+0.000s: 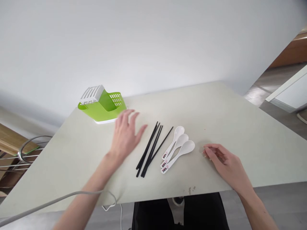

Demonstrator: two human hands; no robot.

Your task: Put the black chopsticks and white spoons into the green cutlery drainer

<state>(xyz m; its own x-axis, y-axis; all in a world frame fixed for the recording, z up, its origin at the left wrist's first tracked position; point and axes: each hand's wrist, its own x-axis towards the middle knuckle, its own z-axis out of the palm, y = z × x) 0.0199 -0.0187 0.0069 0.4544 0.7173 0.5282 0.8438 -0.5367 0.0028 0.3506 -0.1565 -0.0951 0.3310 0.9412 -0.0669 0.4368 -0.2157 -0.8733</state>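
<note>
My left hand [126, 132] is over the table, fingers spread and slightly blurred, with nothing in it. It is between a green and white cutlery holder [100, 110] and several black chopsticks [151, 153]. The chopsticks lie in a loose, partly crossed bundle. Right of them, three white spoons [179, 147] overlap in a fan, bowls toward the upper right and printed marks on their handle ends. My right hand [222, 161] rests at the right of the spoons, loosely curled and apart from them, and no object shows in it.
The pale table [230, 115] meets a white wall [153, 48] behind the holder. A grey cable [59, 199] crosses my left forearm at the front edge. Metal racking [22, 156] stands beyond the left edge; a white cabinet-like panel [292, 92] is at the far right.
</note>
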